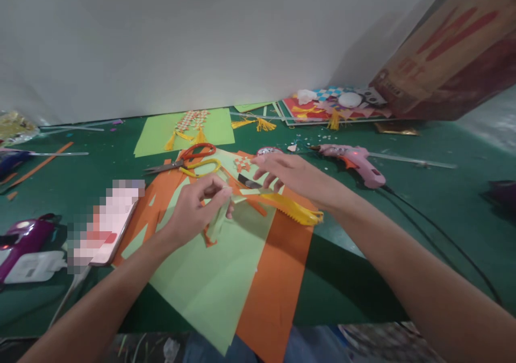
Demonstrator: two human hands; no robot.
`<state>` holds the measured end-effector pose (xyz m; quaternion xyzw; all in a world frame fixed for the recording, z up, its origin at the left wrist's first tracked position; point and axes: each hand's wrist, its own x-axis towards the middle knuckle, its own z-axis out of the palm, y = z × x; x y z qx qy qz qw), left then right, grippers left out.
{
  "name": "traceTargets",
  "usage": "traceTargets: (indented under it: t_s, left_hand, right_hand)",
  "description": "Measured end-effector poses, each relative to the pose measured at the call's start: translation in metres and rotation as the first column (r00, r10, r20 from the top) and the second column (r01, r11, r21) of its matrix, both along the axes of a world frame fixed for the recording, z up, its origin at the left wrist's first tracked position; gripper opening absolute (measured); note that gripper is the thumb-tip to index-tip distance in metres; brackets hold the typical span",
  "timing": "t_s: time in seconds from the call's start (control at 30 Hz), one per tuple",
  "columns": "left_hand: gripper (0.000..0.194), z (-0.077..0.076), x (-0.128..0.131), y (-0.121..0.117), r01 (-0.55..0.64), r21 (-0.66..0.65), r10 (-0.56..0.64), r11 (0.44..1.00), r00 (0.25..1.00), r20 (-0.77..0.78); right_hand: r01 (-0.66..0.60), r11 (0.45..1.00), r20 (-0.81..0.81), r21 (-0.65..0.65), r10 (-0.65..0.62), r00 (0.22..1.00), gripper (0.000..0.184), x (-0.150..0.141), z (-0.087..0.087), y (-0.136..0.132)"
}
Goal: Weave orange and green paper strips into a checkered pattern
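I count two hands at work near the middle of the bench (342, 277). My left hand (203, 207) has thumb and fingers pinched on a narrow, folded pale green paper strip (217, 224); my right hand (284, 172) hovers just beside it, fingers loosely curled, and I can't make out whether they grip the strip's far end. Beneath them lie one large pale green paper sheet (209, 287) and some orange paper (278, 266), uncounted because they overlap; both run past the bench's front edge. One yellow-handled craft knife with a dark blade (296, 208) lies under my right hand, and one pair of scissors with a red loop and a yellow loop (175, 165) rests beyond my left. Toward the right edge I see one pink glue gun (373, 173), green surface showing between it and the paper, its black cord trailing toward the front right. One pink phone (121, 218) limits my sideways room on the left. Along the back edge, one bright green sheet (155, 132) carries orange-and-white woven work (193, 121) with yellow tassels, and one brown paper bag (439, 56) leans in at the right, all against the white wall (193, 40).
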<state>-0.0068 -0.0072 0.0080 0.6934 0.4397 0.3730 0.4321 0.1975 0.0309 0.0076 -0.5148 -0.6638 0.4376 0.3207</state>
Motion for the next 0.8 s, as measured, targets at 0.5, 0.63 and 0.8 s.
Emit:
traceTargets:
  t_s: [0.5, 0.63, 0.8]
  left_hand:
    - [0.018, 0.0, 0.001, 0.004, -0.147, 0.035, 0.143, 0.989, 0.985, 0.093]
    - [0.017, 0.002, 0.001, 0.004, -0.155, 0.075, 0.151, 0.985, 0.987, 0.046]
    - [0.017, 0.002, 0.001, 0.003, -0.144, 0.057, 0.142, 0.988, 0.989, 0.04]
  right_hand:
    - [-0.24, 0.968, 0.051, -0.075, 0.244, 0.969, 0.017, 0.011, 0.0, 0.004]
    - [-0.282, 0.959, 0.297, -0.035, 0.279, 0.913, 0.006, 0.01, 0.006, 0.0]
    - [-0.308, 0.95, 0.396, -0.044, 0.3, 0.868, 0.019, 0.006, 0.006, -0.002]
